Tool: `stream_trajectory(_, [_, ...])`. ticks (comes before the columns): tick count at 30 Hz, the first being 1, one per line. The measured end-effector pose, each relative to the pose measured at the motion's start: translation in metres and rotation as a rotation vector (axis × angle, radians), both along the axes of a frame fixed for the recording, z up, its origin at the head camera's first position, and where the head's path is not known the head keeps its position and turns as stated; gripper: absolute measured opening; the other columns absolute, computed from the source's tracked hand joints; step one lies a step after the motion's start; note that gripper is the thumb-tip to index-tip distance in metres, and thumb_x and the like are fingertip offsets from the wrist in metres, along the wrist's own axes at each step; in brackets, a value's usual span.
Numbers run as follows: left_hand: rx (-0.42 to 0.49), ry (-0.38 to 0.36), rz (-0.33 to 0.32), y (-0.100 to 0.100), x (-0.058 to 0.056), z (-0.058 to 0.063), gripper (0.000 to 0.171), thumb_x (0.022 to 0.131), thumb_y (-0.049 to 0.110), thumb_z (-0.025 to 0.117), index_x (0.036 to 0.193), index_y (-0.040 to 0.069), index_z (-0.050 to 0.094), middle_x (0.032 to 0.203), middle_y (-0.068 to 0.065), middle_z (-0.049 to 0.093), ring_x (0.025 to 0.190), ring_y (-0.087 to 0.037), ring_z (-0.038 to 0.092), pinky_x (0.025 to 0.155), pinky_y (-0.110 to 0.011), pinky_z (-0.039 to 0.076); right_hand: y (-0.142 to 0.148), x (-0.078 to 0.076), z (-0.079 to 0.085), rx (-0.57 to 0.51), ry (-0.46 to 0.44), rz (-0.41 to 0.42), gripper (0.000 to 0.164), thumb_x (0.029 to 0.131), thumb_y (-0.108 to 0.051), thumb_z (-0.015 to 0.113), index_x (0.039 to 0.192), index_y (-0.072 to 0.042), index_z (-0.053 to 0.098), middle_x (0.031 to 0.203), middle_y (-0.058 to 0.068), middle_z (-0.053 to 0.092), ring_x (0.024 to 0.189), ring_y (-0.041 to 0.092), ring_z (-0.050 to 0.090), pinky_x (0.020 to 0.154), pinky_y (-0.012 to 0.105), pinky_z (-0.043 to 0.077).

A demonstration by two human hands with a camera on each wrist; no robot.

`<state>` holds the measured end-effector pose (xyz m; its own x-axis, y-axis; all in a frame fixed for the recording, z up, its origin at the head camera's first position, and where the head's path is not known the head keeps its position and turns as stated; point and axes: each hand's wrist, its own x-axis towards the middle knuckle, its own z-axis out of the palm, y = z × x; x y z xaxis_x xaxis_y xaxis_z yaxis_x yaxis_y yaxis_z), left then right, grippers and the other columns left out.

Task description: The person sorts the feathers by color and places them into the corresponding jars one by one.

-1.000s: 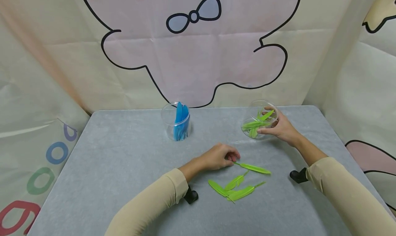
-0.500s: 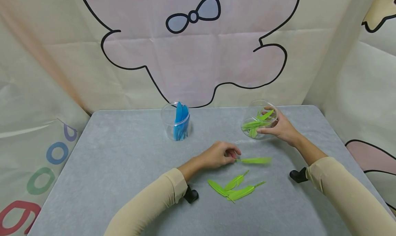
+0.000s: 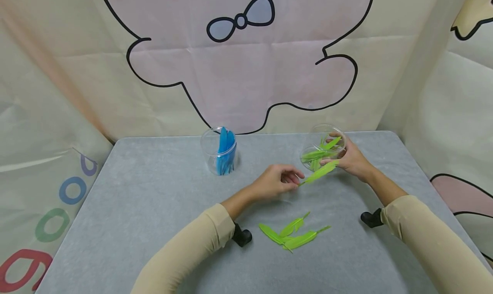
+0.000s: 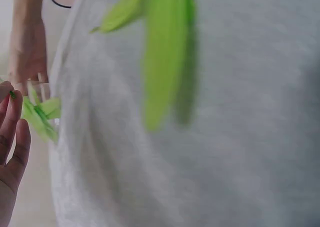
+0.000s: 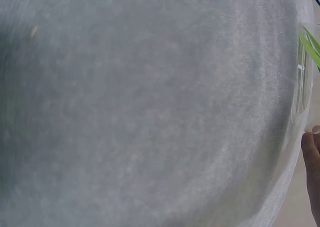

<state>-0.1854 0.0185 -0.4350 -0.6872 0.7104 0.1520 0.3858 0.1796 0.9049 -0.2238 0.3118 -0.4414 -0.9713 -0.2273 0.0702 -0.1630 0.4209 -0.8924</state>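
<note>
My left hand [image 3: 275, 182] pinches a green feather [image 3: 321, 172] by its quill, raised over the table with its vane pointing at the right cup. Around the side of that clear plastic cup [image 3: 325, 128] my right hand [image 3: 354, 159] curls its fingers. Several green feathers [image 3: 313, 156] lie inside the cup, which stands on the table. In the right wrist view only the edge of the cup [image 5: 303, 82] and part of the hand show. Nearer the front, several loose green feathers [image 3: 300, 241] overlap on the cloth.
A second clear cup [image 3: 209, 150] holds blue feathers [image 3: 226, 150] and stands at the back, left of centre. A grey cloth covers the table [image 3: 154, 200]. Printed fabric walls [image 3: 300, 71] rise behind it and at both sides.
My left hand has lifted the green feather off the table and moved it up and away, toward the right cup. The right hand and both cups have kept their places.
</note>
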Motion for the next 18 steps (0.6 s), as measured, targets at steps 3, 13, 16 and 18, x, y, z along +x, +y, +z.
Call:
stream_trajectory(3, [0.03,-0.002,0.017,0.002,-0.003,0.009,0.024,0.089,-0.005,0.07,0.112,-0.002,0.07,0.091,-0.01,0.071,0.077,-0.009,0.064,0.07,-0.021,0.053,0.001,0.0,0.0,-0.023,0.007,0.005,0.09,0.079,0.004,0.08,0.151,-0.002,0.026,0.144,0.027,0.04,0.095,0.002,0.062,0.073,0.018,0.053])
stream_trajectory(13, [0.092,0.004,0.054,0.012,-0.015,0.038,0.029,0.09,-0.003,0.07,0.118,-0.001,0.066,0.094,-0.01,0.069,0.079,-0.011,0.066,0.073,-0.025,0.056,0.0,0.002,0.0,0.014,-0.003,-0.005,0.083,0.079,-0.007,0.085,0.145,-0.011,0.034,0.126,0.008,0.053,0.094,0.018,0.065,0.07,0.025,0.053])
stream_trajectory(16, [0.103,-0.006,0.067,0.016,-0.019,0.044,0.033,0.089,-0.004,0.07,0.121,0.0,0.064,0.094,-0.01,0.069,0.08,-0.012,0.068,0.074,-0.024,0.056,0.0,0.001,0.0,0.015,-0.011,-0.001,0.085,0.08,-0.008,0.084,0.147,-0.014,0.031,0.135,0.011,0.048,0.095,0.017,0.065,0.071,0.025,0.054])
stream_trajectory(18, [0.104,-0.005,0.08,0.019,-0.022,0.048,0.036,0.089,-0.003,0.071,0.124,0.001,0.063,0.093,-0.009,0.069,0.08,-0.011,0.068,0.074,-0.023,0.056,0.001,0.0,0.0,0.013,-0.017,-0.001,0.088,0.081,-0.008,0.083,0.15,-0.014,0.029,0.142,0.014,0.043,0.096,0.015,0.065,0.072,0.024,0.054])
